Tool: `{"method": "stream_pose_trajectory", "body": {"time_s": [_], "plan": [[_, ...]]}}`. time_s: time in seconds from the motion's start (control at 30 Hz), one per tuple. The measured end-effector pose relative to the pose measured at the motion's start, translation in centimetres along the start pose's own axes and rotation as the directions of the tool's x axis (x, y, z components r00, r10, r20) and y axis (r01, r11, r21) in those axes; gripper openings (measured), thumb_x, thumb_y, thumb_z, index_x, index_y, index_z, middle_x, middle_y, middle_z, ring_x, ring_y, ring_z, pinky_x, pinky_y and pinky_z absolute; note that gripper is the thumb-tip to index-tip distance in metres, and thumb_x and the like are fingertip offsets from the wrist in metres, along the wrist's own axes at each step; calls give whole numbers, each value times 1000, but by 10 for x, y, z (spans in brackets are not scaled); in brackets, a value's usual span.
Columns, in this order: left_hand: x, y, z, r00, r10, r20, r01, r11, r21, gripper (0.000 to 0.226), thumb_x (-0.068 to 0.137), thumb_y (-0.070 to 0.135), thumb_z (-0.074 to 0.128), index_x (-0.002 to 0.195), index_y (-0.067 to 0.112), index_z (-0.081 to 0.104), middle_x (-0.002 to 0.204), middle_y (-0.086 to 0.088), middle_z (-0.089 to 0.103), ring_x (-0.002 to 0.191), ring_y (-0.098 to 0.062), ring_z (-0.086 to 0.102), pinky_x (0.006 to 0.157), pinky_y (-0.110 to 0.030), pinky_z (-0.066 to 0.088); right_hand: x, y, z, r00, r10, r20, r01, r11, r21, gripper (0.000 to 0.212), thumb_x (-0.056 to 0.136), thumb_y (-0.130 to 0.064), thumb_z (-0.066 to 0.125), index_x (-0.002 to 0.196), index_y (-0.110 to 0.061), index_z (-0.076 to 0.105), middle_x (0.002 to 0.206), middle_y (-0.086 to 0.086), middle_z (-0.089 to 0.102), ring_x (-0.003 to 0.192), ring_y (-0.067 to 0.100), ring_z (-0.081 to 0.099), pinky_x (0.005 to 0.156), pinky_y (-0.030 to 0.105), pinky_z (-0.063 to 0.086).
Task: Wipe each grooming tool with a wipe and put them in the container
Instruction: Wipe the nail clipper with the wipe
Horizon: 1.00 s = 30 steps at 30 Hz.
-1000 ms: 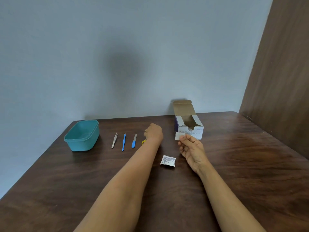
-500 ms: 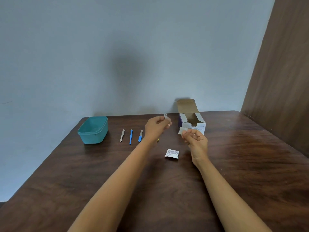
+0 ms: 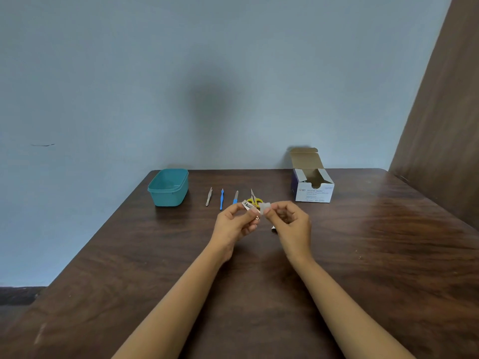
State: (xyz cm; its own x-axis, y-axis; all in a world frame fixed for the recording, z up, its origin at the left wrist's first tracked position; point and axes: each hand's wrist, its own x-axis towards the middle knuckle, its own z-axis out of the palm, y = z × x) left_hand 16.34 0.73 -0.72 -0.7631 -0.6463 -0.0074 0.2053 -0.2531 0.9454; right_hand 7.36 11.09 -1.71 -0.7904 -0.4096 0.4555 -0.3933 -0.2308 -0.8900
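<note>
right now, near the middle of the frame, both hands are raised just above the dark wooden table (image 3: 388, 255). the left hand (image 3: 233, 228) pinches a small metal nail clipper (image 3: 248, 205) between thumb and fingers. the right hand (image 3: 294, 225) has its fingers curled and pinches a white wipe (image 3: 265, 207). the wipe sits right at the clipper's end, though i can't tell whether they actually touch. just behind the hands a row of tools lies on the table: tweezers (image 3: 208, 196), a thin blue tool (image 3: 221, 199), a blue-handled file (image 3: 235, 197) and yellow-handled scissors (image 3: 252, 199), the last partly hidden by the clipper. left of that row, well apart from the hands, sits the teal container (image 3: 168, 196), open at the top. at right of centre, close to the wall, a white box of alcohol swabs (image 3: 313, 194) stands with its flap up. a scrap of wrapper (image 3: 273, 229) peeks out beside the right hand, mostly hidden.
</note>
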Motion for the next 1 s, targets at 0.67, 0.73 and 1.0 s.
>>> {"method": "stream_pose_trajectory", "body": {"time_s": [0.67,0.73,1.0], "plan": [[-6,-10,-6,999,40,25,-41,999,19,20,85,11,69,105,15,70,84,-12,73,66,-10,67,61,-20,57,-1,-2,-2,960,172,220,-173,985,-15,8,81,-8,73,84,-14,76,75,-3,74,70,1,68,63,12,48],[-6,-11,-6,998,43,37,-44,998,37,19,85,11,68,103,17,70,82,-10,73,66,-9,67,61,-20,56,1,1,-3,967,158,199,-130,981,-144,6,80,-14,74,81,-19,77,75,-5,74,73,5,68,68,18,52],[-6,-16,-4,987,94,132,-126,958,259,25,91,10,62,116,4,66,70,-4,64,58,-8,54,60,-20,49,11,1,-7,977,195,91,-171,961,-218,14,88,-18,64,79,-13,74,72,1,68,66,8,56,61,22,48]]}}
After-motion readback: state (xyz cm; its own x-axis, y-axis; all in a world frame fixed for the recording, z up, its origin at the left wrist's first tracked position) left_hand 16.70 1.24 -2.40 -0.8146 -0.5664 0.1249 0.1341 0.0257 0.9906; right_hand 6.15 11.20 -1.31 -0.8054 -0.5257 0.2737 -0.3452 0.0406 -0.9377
